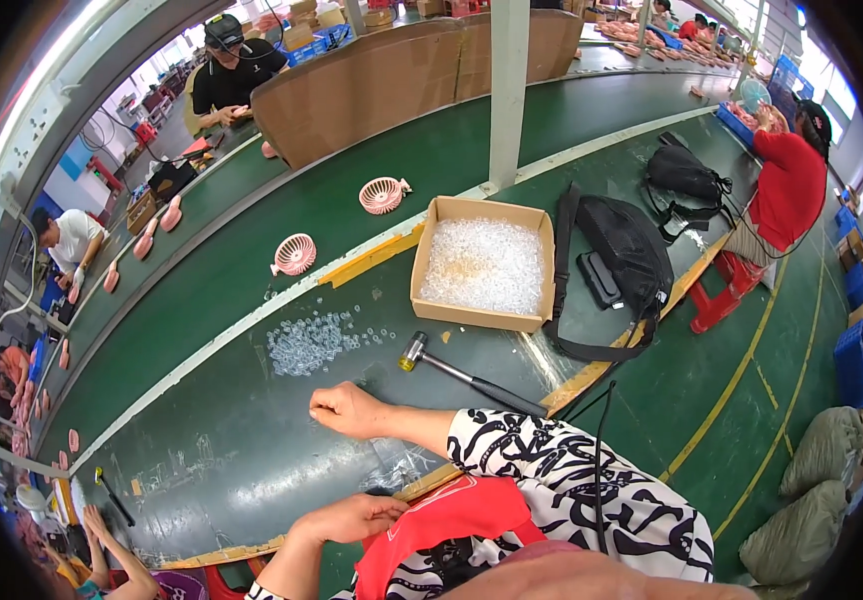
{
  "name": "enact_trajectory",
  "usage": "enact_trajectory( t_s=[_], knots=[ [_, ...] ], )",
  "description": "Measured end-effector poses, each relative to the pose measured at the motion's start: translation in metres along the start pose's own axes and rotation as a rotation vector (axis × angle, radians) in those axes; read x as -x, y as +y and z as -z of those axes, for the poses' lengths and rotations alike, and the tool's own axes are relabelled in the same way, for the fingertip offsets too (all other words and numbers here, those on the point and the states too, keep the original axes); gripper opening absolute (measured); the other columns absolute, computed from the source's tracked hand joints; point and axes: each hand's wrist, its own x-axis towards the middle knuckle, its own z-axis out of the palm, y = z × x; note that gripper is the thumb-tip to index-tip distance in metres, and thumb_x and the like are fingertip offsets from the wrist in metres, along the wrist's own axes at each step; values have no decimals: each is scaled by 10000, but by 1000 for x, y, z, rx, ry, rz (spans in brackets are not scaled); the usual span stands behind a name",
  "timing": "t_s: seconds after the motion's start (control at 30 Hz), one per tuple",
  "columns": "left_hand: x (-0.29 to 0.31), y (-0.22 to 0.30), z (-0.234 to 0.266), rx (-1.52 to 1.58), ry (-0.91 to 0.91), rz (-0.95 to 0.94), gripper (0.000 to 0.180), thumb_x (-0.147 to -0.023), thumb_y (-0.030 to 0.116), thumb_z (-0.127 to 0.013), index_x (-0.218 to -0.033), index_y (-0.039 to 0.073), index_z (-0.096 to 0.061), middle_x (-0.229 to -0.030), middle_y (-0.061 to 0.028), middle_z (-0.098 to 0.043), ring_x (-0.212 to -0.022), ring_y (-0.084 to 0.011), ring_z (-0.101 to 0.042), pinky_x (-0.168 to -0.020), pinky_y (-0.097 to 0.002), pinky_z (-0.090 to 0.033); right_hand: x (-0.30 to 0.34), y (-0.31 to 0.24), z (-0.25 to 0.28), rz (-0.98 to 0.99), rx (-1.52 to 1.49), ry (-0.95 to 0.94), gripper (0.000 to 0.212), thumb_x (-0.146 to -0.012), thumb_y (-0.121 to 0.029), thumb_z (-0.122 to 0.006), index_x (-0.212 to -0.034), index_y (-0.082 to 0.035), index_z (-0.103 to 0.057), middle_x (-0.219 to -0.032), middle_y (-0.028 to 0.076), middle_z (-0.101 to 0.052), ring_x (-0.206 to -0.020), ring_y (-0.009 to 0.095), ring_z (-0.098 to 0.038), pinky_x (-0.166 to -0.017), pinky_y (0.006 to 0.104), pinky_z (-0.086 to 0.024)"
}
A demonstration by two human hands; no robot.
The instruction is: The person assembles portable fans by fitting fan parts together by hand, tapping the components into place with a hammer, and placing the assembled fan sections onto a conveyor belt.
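My right hand (pixel 348 410) is closed in a loose fist above the dark green worktable (pixel 241 440); whatever its fingers hold, if anything, is hidden. Just beyond it lies a loose pile of small clear plastic pieces (pixel 306 343). At the table's near edge, my left hand (pixel 351 517) has its fingers curled together beside my red apron (pixel 451 520), their tips partly out of sight. A hammer (pixel 461 376) with a black handle and a yellowish face lies right of my right hand. Behind it stands an open cardboard box (pixel 478 320) filled with similar clear pieces.
Two pink round fan-like parts (pixel 294 255) lie on the green conveyor belt (pixel 431 135) beyond a pale rail. A black bag (pixel 616 250) with a black case (pixel 599 280) rests right of the box. A white post (pixel 507 100) rises behind it. Co-workers sit around the line.
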Motion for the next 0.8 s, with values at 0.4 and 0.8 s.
enact_trajectory(
  t_s=[0.4,0.8],
  knots=[
    [-18,-36,-15,-307,-365,-164,535,-894,225,-640,-1366,15,-499,-1362,-214,-552,-1266,-336,-523,-1056,-415,-406,0,-3,1,-40,-45,19,149,-901,-128,-588,-881,18,-612,-675,169,-612,-581,238,-587,-567,370,-453],
    [-18,-29,-22,-197,-273,-77,631,-936,309,-602,-1462,29,-393,-1520,-177,-404,-1398,-298,-389,-1143,-400,-305,0,-4,3,-36,-25,22,151,-899,-128,-585,-877,19,-611,-683,170,-615,-592,242,-592,-574,372,-459]
  ],
)
